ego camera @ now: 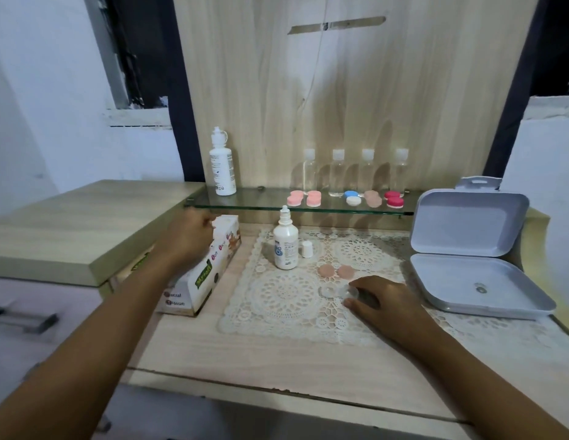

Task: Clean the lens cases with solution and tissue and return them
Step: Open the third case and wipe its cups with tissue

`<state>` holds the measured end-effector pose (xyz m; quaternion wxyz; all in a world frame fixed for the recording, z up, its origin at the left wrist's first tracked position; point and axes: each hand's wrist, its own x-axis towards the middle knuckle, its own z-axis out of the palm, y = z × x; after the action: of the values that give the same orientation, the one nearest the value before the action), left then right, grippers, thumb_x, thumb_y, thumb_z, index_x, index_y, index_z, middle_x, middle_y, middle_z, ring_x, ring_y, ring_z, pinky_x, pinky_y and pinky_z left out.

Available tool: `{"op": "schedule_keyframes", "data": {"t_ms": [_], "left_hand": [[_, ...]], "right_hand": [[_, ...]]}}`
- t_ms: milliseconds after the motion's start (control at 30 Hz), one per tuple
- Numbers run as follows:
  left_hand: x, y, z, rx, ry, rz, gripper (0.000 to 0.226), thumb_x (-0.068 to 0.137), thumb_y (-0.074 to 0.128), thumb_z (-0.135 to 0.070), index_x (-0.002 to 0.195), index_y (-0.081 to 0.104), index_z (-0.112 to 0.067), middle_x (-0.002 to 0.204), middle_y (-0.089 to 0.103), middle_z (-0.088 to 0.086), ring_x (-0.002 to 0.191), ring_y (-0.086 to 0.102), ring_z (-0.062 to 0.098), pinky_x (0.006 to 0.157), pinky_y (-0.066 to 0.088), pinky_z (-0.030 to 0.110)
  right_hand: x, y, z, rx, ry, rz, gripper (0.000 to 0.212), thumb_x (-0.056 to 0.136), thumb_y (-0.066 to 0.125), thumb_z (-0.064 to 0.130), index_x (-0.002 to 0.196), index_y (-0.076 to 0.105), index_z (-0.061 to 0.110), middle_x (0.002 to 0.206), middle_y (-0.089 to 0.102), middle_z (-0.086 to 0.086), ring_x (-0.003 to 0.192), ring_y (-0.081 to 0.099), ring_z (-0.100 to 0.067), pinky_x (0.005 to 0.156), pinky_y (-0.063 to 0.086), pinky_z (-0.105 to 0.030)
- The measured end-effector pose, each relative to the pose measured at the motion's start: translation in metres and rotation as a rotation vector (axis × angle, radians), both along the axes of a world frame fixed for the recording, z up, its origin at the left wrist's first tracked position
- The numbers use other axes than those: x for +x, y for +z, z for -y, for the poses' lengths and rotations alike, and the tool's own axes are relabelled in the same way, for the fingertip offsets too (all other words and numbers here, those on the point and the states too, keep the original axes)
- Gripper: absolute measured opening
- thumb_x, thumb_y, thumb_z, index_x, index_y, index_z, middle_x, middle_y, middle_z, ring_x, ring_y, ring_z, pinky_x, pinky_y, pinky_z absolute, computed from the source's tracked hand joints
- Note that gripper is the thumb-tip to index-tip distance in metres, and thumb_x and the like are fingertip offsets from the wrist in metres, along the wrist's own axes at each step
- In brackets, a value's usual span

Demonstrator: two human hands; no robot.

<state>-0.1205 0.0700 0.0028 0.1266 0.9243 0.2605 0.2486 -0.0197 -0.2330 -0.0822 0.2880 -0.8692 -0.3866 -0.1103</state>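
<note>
A clear lens case base point(335, 291) lies on the lace mat point(286, 300), and my right hand point(381, 300) holds its right end between thumb and fingers. Its two peach caps point(336, 271) lie just behind it. An uncapped white solution bottle point(285, 246) stands upright on the mat with its cap point(307, 249) beside it. My left hand point(189, 238) is on top of the tissue box point(210, 268) at the left, fingers curled at its opening; whether it pinches a tissue is hidden.
A glass shelf point(264, 203) at the back carries a taller white bottle point(223, 163), several clear bottles point(353, 169) and several coloured lens cases point(346, 198). An open grey plastic box point(477, 274) sits at the right. A raised wooden top point(86, 236) is on the left.
</note>
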Motion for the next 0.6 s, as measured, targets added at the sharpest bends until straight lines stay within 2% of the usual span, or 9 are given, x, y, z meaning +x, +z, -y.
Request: {"op": "schedule_keyframes", "data": {"t_ms": [67,133,233,333,467,600], "left_hand": [[-0.005,0.002,-0.008,0.017,0.048,-0.209,0.039,0.096,0.036,-0.01,0.128,0.056,-0.018,0.132,0.052,0.012,0.104,0.052,0.025,0.076,0.035,0.025],[-0.008,0.001,-0.017,0.03,0.06,-0.337,0.043,0.094,0.038,-0.009,0.134,0.05,-0.02,0.142,0.044,0.009,0.119,0.046,0.025,0.083,0.033,0.026],[-0.011,0.0,-0.031,0.045,0.036,-0.413,0.036,0.094,0.044,-0.014,0.126,0.059,-0.017,0.134,0.052,0.008,0.107,0.049,0.021,0.084,0.036,0.027],[-0.013,0.004,-0.037,0.025,-0.004,-0.426,0.03,0.093,0.048,-0.023,0.118,0.065,-0.025,0.126,0.058,0.0,0.103,0.052,0.016,0.086,0.041,0.027],[-0.013,0.003,-0.041,-0.017,-0.015,-0.369,0.021,0.091,0.053,-0.024,0.103,0.07,-0.024,0.117,0.062,-0.001,0.101,0.054,0.015,0.089,0.044,0.031],[-0.014,0.0,-0.038,-0.099,0.035,-0.196,0.012,0.091,0.056,-0.022,0.095,0.068,-0.021,0.114,0.062,0.003,0.096,0.052,0.015,0.081,0.043,0.031]], "right_hand": [[0.0,0.0,0.0,0.003,-0.001,-0.002,0.028,0.085,0.064,0.036,0.107,0.065,0.018,0.103,0.067,0.003,0.093,0.058,-0.014,0.074,0.039,-0.02],[0.0,0.0,0.0,0.001,-0.001,-0.013,0.028,0.084,0.064,0.036,0.106,0.065,0.019,0.102,0.067,0.003,0.092,0.058,-0.014,0.076,0.041,-0.023],[0.001,-0.001,0.0,-0.003,-0.005,-0.014,0.027,0.084,0.064,0.037,0.106,0.065,0.02,0.102,0.067,0.003,0.091,0.058,-0.014,0.074,0.04,-0.022],[0.001,-0.001,-0.001,-0.018,-0.009,-0.004,0.028,0.084,0.063,0.037,0.106,0.065,0.02,0.103,0.067,0.003,0.091,0.058,-0.014,0.072,0.038,-0.02],[0.001,-0.001,-0.001,-0.021,-0.009,-0.007,0.028,0.084,0.063,0.037,0.106,0.065,0.019,0.103,0.067,0.003,0.091,0.058,-0.014,0.073,0.038,-0.021],[0.002,-0.001,-0.001,-0.005,0.011,0.001,0.029,0.084,0.065,0.035,0.108,0.065,0.019,0.105,0.067,0.004,0.09,0.056,-0.009,0.069,0.033,-0.012]]}}
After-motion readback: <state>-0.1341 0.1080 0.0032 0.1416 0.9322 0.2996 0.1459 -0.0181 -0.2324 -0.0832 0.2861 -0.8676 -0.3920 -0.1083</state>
